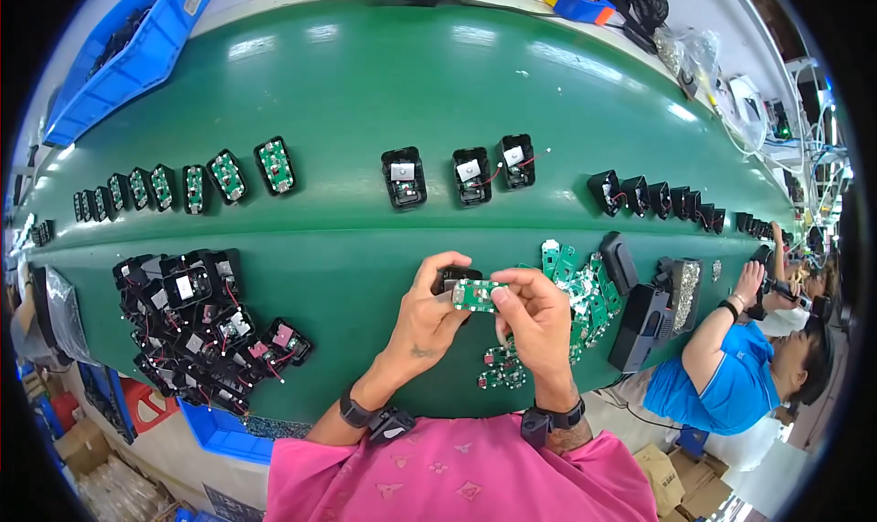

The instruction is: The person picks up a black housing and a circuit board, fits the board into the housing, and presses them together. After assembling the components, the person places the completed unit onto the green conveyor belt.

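Note:
In front of my body, both hands are raised over the green work surface. My left hand (425,319) is closed around a small black plastic housing (459,274), which is partly hidden behind the fingers. Between the thumb and fingers of my right hand (539,321) is a small green circuit board (477,294), held right against the near side of the housing. Just beyond the right hand lies a loose pile of similar green boards (594,294). A heap of black housings with red wires (192,321) sits to the left.
Three black housings (472,175) stand farther back. A row of housings fitted with boards (194,189) runs left; more black housings (639,196) stand right. Near the pile are a black power tool-like case (639,326) and a tray of small metal parts (685,295). A co-worker (731,376) sits right.

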`<state>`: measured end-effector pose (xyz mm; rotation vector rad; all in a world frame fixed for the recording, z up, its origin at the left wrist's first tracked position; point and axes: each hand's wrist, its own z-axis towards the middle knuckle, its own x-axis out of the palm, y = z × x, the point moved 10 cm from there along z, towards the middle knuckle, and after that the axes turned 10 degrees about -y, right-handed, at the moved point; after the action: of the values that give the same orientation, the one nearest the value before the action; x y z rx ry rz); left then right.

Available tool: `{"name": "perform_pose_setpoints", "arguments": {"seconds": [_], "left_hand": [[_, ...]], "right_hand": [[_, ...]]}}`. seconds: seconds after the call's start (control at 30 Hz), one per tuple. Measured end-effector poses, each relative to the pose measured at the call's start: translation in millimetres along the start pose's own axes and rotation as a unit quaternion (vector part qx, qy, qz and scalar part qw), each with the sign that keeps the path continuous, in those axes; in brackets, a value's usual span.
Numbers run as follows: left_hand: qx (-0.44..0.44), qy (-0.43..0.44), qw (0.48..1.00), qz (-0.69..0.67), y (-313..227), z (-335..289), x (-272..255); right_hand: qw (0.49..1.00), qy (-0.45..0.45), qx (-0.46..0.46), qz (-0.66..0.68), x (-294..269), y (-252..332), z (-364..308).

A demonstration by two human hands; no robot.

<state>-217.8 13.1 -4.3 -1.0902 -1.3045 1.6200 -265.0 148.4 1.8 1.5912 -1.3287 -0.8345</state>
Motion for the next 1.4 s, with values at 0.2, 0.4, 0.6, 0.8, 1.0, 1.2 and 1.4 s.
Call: {"name": "perform_pose_setpoints", "arguments": {"seconds": [0.2, 0.4, 0.6, 0.8, 1.0, 1.2, 1.4], "left_hand": [[-0.081, 0.024, 0.995, -0.052, -1.7, 5.5, -2.9], [-0.083, 0.044, 0.995, -0.032, 3.3, 3.3, 1.9], [-0.093, 0.031, 0.994, -0.039, 3.6, 1.5, 0.9], [-0.203, 0.032, 0.942, -0.264, 1.1, -7.2, 10.6], [-0.249, 0.05, 0.931, -0.262, 14.9, -10.8, 15.2], [-0.28, 0.034, 0.913, -0.294, 11.6, -16.5, 19.0], [-0.282, -0.014, 0.926, -0.25, 9.8, -20.3, 13.3]], "right_hand": [[0.999, -0.032, -0.013, 0.011, -7.4, -0.6, -4.5], [0.998, -0.005, -0.008, 0.059, -7.6, 4.4, -4.1], [0.999, -0.025, 0.021, 0.021, -4.6, -7.7, 1.6], [0.994, -0.04, -0.046, -0.093, -9.4, -5.8, -1.7], [0.96, -0.013, -0.193, -0.203, -3.1, 17.4, -4.7], [0.949, 0.003, -0.24, -0.202, 1.6, 18.0, -3.9], [0.951, -0.024, -0.255, -0.17, 6.6, 25.4, -18.0]]}}
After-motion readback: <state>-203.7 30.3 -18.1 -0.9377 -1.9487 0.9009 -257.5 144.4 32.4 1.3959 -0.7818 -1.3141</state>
